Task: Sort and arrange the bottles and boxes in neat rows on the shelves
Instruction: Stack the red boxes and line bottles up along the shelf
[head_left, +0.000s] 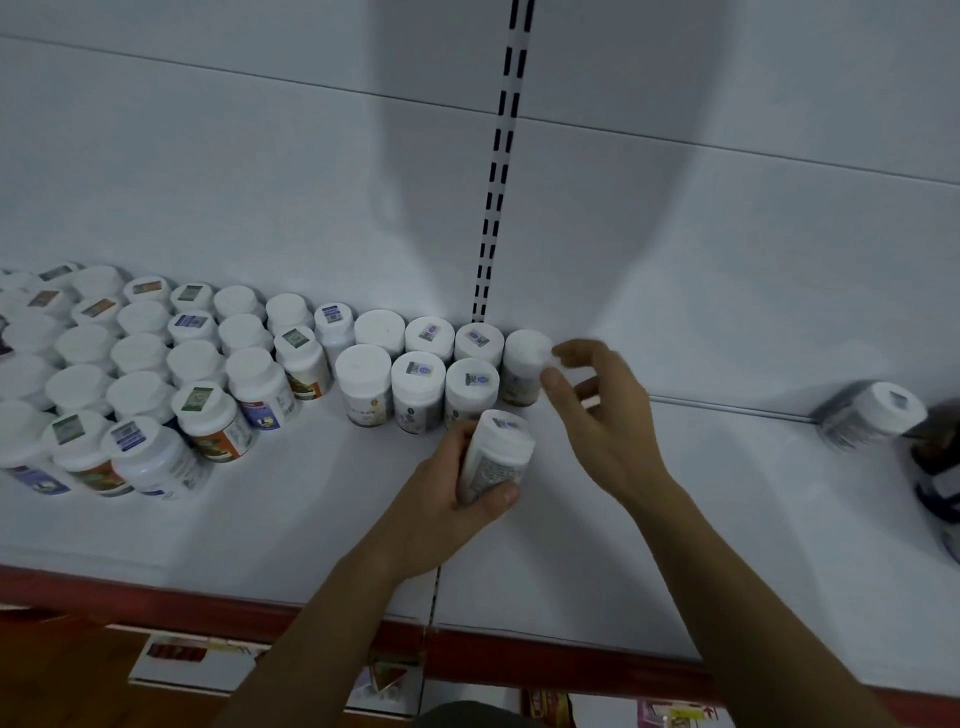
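Observation:
My left hand (447, 499) grips a white bottle (498, 452) with a labelled cap, held upright just in front of the rows. My right hand (602, 415) hovers beside the white bottle (524, 366) at the right end of the back row, fingers loosely curled and blurred, its fingertips at that bottle's cap. Several white-capped bottles (363, 382) stand in rows on the white shelf (311, 509), filling its left half back to the wall.
A lone white bottle (872, 415) and a dark bottle (940, 467) stand at the far right of the shelf. A slotted upright (498, 171) runs up the back wall. Below the red shelf edge (208, 605), boxes (192, 657) sit on a lower shelf.

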